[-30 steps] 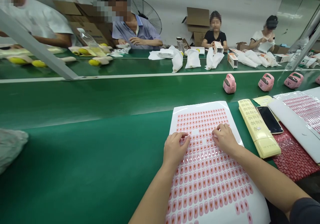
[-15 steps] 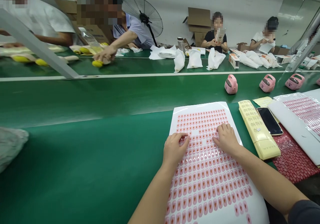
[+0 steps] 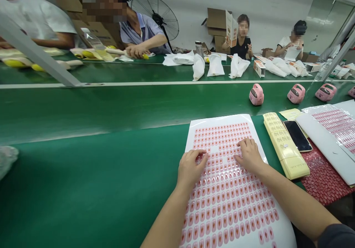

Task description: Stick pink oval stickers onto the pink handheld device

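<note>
A white sheet of pink oval stickers (image 3: 219,196) with small dark red marks lies in front of me. A few bare spots show in its upper rows. My left hand (image 3: 191,165) rests on the sheet's left edge, its thumb and index finger curved towards each other with a slim gap and nothing visible between them. On the right half of the sheet lies my right hand (image 3: 249,153), thumb apart from its loosely bent fingers, holding nothing that I can see.
Right of the sheet are a yellow label stack (image 3: 285,144), a phone (image 3: 298,136), red bubble wrap (image 3: 318,174) and more sticker sheets (image 3: 332,129). Pink toy-like cases (image 3: 256,94) stand on the green conveyor belt (image 3: 138,104). Co-workers sit across, beside white wrapped packages (image 3: 215,65).
My hands keep nearly the same pose on the sheet; the view shifts slightly. Across the belt, one co-worker's hand draws back with a yellow item, and another person moves a printed box aside.
</note>
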Tool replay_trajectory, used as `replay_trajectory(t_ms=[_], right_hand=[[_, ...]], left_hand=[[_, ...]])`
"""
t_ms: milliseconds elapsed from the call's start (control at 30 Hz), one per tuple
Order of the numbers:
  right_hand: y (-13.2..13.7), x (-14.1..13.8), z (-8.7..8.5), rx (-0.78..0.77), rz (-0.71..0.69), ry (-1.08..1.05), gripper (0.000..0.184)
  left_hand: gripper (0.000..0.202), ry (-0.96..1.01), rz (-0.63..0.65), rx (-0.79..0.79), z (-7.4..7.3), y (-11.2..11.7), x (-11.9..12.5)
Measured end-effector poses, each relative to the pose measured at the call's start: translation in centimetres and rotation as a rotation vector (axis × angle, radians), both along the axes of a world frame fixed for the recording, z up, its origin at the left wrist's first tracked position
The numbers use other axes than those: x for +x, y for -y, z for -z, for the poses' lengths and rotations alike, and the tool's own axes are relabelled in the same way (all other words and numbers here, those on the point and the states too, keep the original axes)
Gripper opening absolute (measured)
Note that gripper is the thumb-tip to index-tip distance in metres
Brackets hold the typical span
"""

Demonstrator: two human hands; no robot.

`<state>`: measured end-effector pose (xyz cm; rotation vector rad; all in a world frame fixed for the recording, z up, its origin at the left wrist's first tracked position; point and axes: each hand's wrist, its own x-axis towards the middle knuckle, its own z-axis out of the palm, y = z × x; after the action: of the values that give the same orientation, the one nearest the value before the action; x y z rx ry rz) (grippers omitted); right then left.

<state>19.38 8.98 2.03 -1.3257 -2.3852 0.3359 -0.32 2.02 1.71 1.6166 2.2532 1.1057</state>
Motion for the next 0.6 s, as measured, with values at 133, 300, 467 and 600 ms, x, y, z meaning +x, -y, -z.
replay_trajectory(t_ms=[133,300,467,600], right_hand=[[-0.7,0.1,0.2,-0.12,0.007,-0.125,0.027],[-2.1,0.1,0.4,-0.181,0.052,-0.18,0.019],[-4.3,-1.1,0.1,-0.221,0.073,-0.216,0.014],[-6.4,-3.1,0.0,-0.193,0.08,-0.283,0.016]], left_hand=[[0.024,0.01,0.001,-0.006,0.1,0.0,-0.2],[0.024,0.028,0.0,-0.007,0.2,-0.3,-0.2],[0.025,0.041,0.006,-0.003,0.1,-0.4,-0.2],[0.024,0.037,0.019,-0.002,0.2,-0.4,-0.3]])
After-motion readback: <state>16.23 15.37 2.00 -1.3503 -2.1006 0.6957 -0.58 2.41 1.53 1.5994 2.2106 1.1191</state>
